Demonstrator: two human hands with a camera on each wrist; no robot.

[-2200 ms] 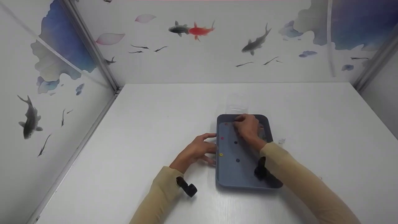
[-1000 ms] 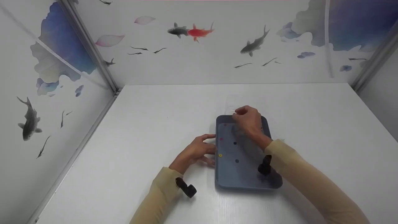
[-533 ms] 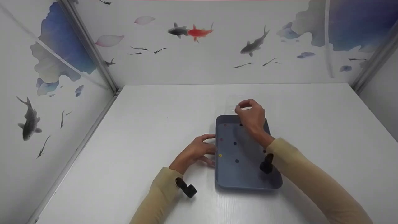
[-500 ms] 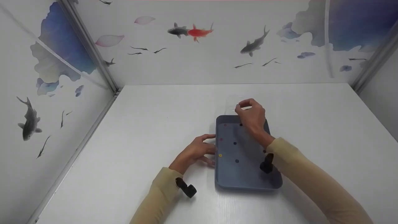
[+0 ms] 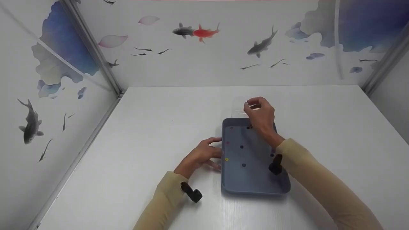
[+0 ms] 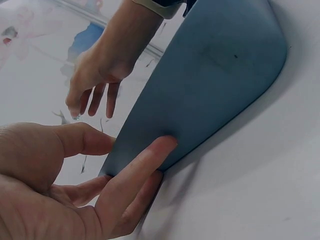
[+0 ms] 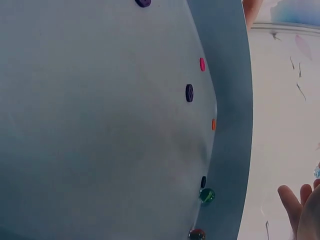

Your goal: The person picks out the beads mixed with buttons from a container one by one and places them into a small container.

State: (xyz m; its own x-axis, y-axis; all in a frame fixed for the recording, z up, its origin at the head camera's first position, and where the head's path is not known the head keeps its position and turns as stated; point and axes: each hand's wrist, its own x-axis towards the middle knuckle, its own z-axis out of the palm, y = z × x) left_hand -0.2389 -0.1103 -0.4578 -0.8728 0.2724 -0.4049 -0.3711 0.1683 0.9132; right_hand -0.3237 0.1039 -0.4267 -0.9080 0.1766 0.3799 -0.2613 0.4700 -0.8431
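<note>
The right hand point(image 5: 262, 116), reaching past the tray's far end, pinches 1 tiny shiny thing point(image 7: 317, 172). A see-through plastic thing point(image 5: 238, 110) sits by its fingertips. The blue tray point(image 5: 231, 185), long side pointing away, lies right of the left hand point(image 5: 202, 152), whose loose fingers touch it, gripping nothing.

- A white tabletop point(image 5: 159, 127) is supporting everything.
- A blue-grey rectangular tray point(image 5: 252, 182) is resting flat on it.
- A transparent plastic container point(image 5: 237, 110), partly hidden, is lying just beyond the tray.
</note>
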